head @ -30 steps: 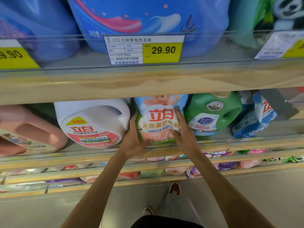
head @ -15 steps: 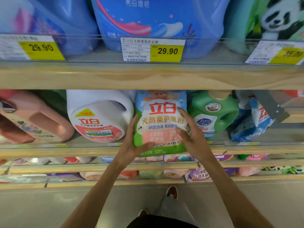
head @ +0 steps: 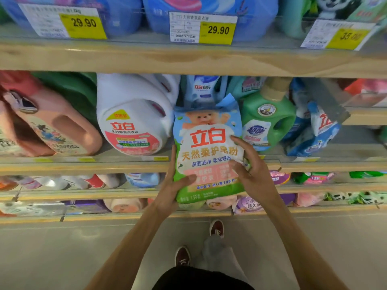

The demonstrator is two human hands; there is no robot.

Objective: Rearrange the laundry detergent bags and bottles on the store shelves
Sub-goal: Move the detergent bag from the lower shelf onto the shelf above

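Just behind the hands runs the wooden lip of a store shelf (head: 104, 167). A bag of soap powder (head: 209, 155), green, white and blue with a bear at the top, hangs in front of that lip between the two hands. Left of the left hand stand a white detergent jug (head: 134, 122) and, farther out, a pink jug (head: 58, 126). Right of the right hand stand a green bottle (head: 270, 118) and then blue-and-white bags (head: 318, 130). Above the hands, an upper shelf (head: 188, 61) carries yellow price tags (head: 217, 30) and blue containers (head: 251, 17) cut off by the frame. Below the hands lie two lower shelves (head: 83, 193) and a grey floor (head: 62, 258) with the person's shoes (head: 182, 256).

Goods on the lower shelves are blurred. A blue pouch (head: 204, 88) behind the bag is partly covered. Whether the bag's back touches the shelf cannot be told.

The left hand (head: 169, 191) grips the bag's lower left edge, thumb across the front and fingers hidden behind. The right hand (head: 253, 174) grips the right edge, fingers curled over it.
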